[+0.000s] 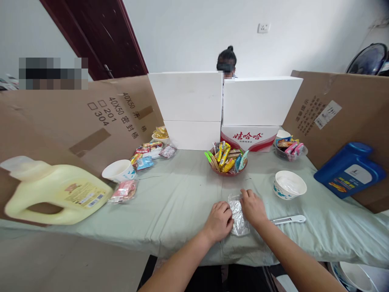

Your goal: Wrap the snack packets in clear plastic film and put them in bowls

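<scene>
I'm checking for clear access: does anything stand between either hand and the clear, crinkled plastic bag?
Nothing visible does: the left hand and right hand appear to touch the clear, crinkled plastic bag at opposite sides. The slim white tool lies aside, to the right.

"40X50", "201" and "304" on the left cardboard (80, 117); "娃哈哈" on the red-and-white box (251, 140).

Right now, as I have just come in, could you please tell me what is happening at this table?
A person has the left hand and the right hand on a clear plastic bag, which lies on the cloth-covered table. Whether the fingers pinch it, I cannot tell. Beyond the bag stands a red bowl of wrapped snacks. To the right is a paper bowl with clear plastic inside.
</scene>
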Tool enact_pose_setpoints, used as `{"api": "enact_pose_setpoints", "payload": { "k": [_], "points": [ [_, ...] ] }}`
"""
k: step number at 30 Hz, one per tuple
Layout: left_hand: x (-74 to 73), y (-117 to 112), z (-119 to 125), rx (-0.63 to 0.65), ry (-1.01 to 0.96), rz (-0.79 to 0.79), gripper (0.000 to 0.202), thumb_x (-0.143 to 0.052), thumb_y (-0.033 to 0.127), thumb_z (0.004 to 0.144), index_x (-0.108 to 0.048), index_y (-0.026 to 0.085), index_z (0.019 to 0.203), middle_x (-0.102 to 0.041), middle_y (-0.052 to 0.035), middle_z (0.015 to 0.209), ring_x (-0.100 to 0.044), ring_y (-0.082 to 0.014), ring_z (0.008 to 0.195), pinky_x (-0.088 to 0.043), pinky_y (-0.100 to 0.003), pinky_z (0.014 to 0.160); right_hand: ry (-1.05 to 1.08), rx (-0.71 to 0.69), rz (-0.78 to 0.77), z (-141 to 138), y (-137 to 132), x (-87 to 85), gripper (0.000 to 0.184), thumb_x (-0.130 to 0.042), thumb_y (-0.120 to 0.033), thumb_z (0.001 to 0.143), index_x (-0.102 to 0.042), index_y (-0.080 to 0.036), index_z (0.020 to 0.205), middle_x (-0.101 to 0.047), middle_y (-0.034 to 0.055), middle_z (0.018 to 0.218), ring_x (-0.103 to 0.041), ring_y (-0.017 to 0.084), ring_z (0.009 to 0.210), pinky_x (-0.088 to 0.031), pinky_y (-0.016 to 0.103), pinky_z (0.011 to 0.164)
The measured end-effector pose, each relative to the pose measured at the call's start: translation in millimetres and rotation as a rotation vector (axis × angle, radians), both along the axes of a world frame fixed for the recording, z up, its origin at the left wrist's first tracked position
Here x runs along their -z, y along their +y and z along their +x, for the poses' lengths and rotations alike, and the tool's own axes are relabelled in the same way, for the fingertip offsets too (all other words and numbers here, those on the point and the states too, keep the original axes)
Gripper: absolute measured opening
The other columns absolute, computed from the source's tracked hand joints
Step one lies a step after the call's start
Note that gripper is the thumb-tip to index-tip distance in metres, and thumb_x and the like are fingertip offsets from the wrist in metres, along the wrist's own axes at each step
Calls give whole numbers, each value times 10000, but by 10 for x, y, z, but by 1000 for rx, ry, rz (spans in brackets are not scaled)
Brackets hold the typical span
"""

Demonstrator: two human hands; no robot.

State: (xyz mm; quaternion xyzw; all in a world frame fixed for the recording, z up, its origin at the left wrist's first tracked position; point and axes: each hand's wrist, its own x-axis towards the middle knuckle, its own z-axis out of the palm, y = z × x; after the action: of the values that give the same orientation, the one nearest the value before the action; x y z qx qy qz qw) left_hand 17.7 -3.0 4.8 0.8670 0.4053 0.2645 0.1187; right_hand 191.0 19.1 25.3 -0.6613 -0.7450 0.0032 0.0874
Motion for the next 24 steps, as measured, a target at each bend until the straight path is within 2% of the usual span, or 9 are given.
{"api": "enact_pose_setpoints", "payload": {
  "k": [3,6,8,10,13,16,20,22,24],
  "points": [
    [-7,-17,-22,-8,-9,-41,79,-587,146,765,-598,185,833,-585,-90,1086,-508,-270,1068,-430,-459,934,19,-101,86,39,-137,-27,279,-406,-168,928,-591,-160,1136,-577,149,1217,-535,265,1132,-401,419,969],
    [-17,-28,-35,-16,-19,-44,228,-570,130,756,-597,172,978,-541,-110,1241,-442,-299,1185,-392,-498,1004,63,-355,207,4,-424,132,353,-456,-225,911,-548,-155,1245,-562,135,1296,-486,262,1227,-391,435,1021],
    [-12,-26,-38,-30,-32,-50,300,-529,77,751,-592,171,1028,-559,-101,1224,-436,-287,1191,-389,-490,1013,44,-470,241,15,-680,275,494,-510,-262,882,-455,-140,1357,-514,138,1375,-428,274,1299,-386,449,1037],
    [-1,-14,-40,-40,-49,-54,340,-484,18,742,-603,177,1018,-586,-86,1185,-444,-270,1177,-394,-477,1009,2,-511,237,80,-940,366,611,-551,-269,850,-376,-145,1422,-431,135,1454,-369,289,1349,-373,466,1051],
    [15,23,-44,-43,-83,-73,356,-458,-21,748,-630,189,978,-607,-68,1166,-455,-253,1155,-403,-465,995,-2,-524,215,205,-1202,343,634,-566,-232,825,-375,-175,1427,-399,113,1480,-348,297,1362,-369,478,1056],
    [34,64,-48,-44,-121,-105,348,-458,-40,765,-655,196,928,-629,-49,1124,-473,-230,1106,-415,-444,976,101,-489,198,208,-1226,210,535,-547,-230,860,-432,-202,1381,-542,101,1342,-468,270,1256,-409,452,1022],
    [60,82,-52,-53,-133,-101,403,-434,-79,753,-675,202,914,-636,-40,1109,-474,-219,1090,-425,-431,956,192,-422,174,-33,-1130,97,431,-538,-241,875,-498,-180,1300,-618,118,1138,-569,251,1031,-482,417,893],
    [62,75,-55,-47,-140,-99,419,-432,-85,739,-678,205,912,-634,-41,1108,-472,-219,1104,-421,-433,963,198,-483,117,-145,-1135,87,322,-538,-232,864,-572,-191,1182,-640,92,1003,-581,239,905,-496,397,807],
    [57,64,-57,-37,-142,-102,406,-437,-77,734,-675,204,907,-630,-45,1108,-475,-222,1112,-418,-438,970,236,-559,46,-172,-1145,80,165,-499,-222,884,-626,-215,989,-630,47,839,-570,208,784,-483,359,737]
  ]
}}
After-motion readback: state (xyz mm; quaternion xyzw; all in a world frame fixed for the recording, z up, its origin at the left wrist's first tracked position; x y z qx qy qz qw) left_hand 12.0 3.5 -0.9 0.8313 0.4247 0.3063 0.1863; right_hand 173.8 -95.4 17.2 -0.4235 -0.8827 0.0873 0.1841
